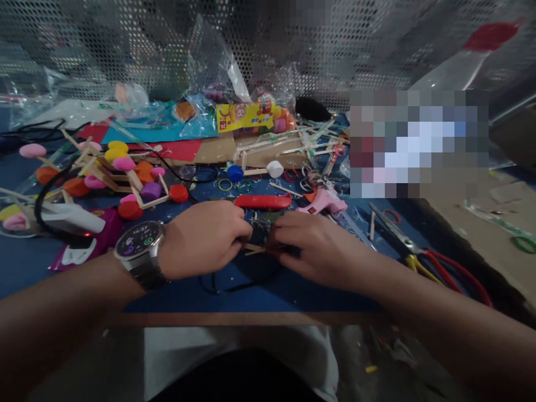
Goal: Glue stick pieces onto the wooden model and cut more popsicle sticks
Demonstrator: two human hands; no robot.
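Near the table's front, my left hand (205, 237), with a watch (140, 245) on its wrist, has its fingers pinched at the left end of small wooden sticks (254, 249). My right hand (316, 248) is closed on the right end of the same sticks, its fingertips dark and partly hidden. Just beyond the hands lies a red-handled cutter (263, 201), and to its right a pink glue gun (324, 202). A black cable (234, 289) curves on the blue surface below the hands.
Stick models with coloured caps (125, 173) crowd the left, behind a purple box (106, 229). Scissors (408, 244) with red and yellow handles lie right. At the back are a yellow packet (245, 116), plastic bags (213, 61), loose sticks and a perforated metal panel (159, 44).
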